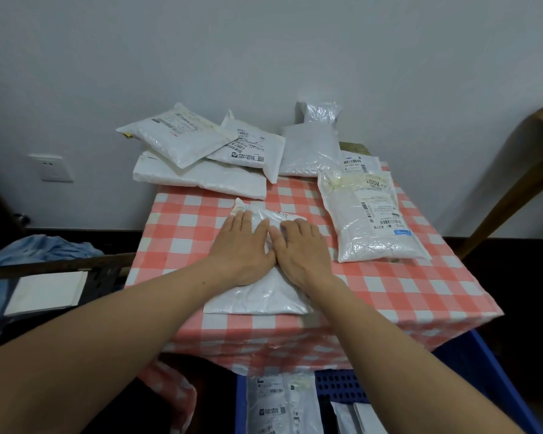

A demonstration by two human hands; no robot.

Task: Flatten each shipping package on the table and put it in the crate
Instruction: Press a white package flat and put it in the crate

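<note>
Stacked mailers [198, 178]: three puffy white packages lay overlapped at the upper left of the table, none of them pressed yet.
Left hand [242, 245]: it lay palm down on the middle mailer, with fingers straight and close together, pressing and gripping nothing.
Middle mailer [261, 297]: this white poly package lay at the centre of the checked tablecloth [389, 296]. Its near end showed below both wrists and its far corner poked out past the left fingertips.
Right hand [301, 249]: it lay flat just beside the left with the thumbs meeting, fingers straight and slightly spread, holding nothing.
Rear mailer [311, 151]: it lay at the upper middle of the frame, its top bunched up against the wall.
Labelled mailer [370, 220]: it lay to the right of the hands, apart from them, and looked plump.
Blue crate [483, 380]: it stood at the lower right of the frame, below the table's near edge, with flattened packages [279, 402] already inside.
Step in hand: this was probably the flattening press on the middle mailer, with several packages yet to be done.
Next move: it likely called for sweeping the palms outward to push the air out, then pinching an edge and lowering the mailer into the crate.
</note>
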